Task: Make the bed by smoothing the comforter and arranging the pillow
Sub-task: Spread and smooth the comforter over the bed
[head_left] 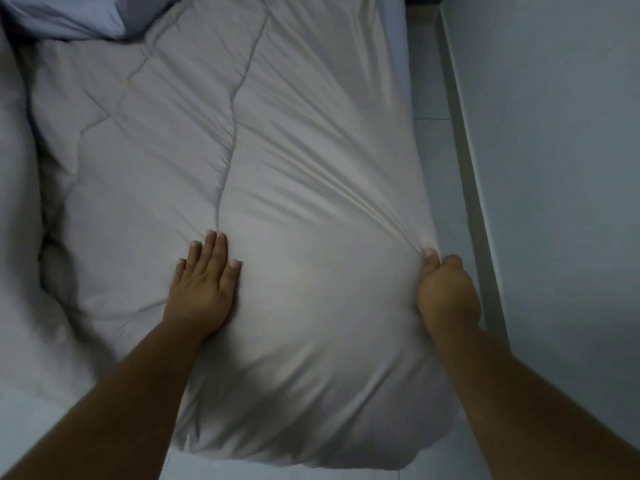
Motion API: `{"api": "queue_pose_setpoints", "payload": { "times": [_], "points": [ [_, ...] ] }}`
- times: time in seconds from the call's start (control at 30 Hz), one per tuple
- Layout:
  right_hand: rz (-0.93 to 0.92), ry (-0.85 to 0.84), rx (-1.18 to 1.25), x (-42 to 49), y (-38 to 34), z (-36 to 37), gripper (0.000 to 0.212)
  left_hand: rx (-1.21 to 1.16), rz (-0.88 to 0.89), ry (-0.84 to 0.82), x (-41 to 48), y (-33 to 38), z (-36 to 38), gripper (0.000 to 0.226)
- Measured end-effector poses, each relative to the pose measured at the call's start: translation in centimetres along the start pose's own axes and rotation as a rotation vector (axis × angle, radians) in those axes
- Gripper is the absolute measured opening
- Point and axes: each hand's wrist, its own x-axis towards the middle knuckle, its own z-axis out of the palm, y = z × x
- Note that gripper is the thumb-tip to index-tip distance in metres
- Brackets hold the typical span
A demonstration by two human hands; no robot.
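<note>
The bed (pixel 398 46) carries a wrinkled grey quilted comforter (pixel 294 150); a bluish pillow (pixel 69 15) lies at the far left.

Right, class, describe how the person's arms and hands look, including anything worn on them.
Both are bare. The left forearm and right forearm show no sleeves within the frame, and no watch or bracelet at either wrist. The left hand and right hand wear no gloves or visible rings. The fingernails that show look short and unpainted.
</note>
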Motion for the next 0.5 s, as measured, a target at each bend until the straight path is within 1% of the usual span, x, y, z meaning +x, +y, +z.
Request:
{"api": "queue_pose_setpoints", "payload": {
  "times": [0.13,0.2,0.27,0.33,0.4,0.5],
  "points": [
    [0.041,0.011,-0.004,-0.2,-0.2,-0.2,0.054,-0.003,-0.035,-0.022,-0.3,0.5,-0.2,0.056],
    [0.078,-0.005,0.048,0.4,-1.2,-0.2,0.06,-0.018,-0.059,-0.022,-0.2,0.8,-0.2,0.056],
    [0.072,-0.045,0.137,1.6,-2.3,-0.2,0.065,-0.025,-0.067,-0.012,0.0,1.0,-0.2,0.056],
    [0.009,-0.066,0.14,2.5,-2.5,-0.3,0.059,-0.022,-0.056,0.006,-0.1,1.0,0.0,0.055],
    [-0.031,0.004,0.094,2.5,-1.6,-0.2,0.05,-0.022,-0.033,0.03,-0.3,0.9,0.2,0.055],
    [-0.02,0.073,0.09,1.4,0.0,0.1,0.047,-0.015,-0.014,0.04,-0.8,1.0,0.5,0.055]
  ]
}}
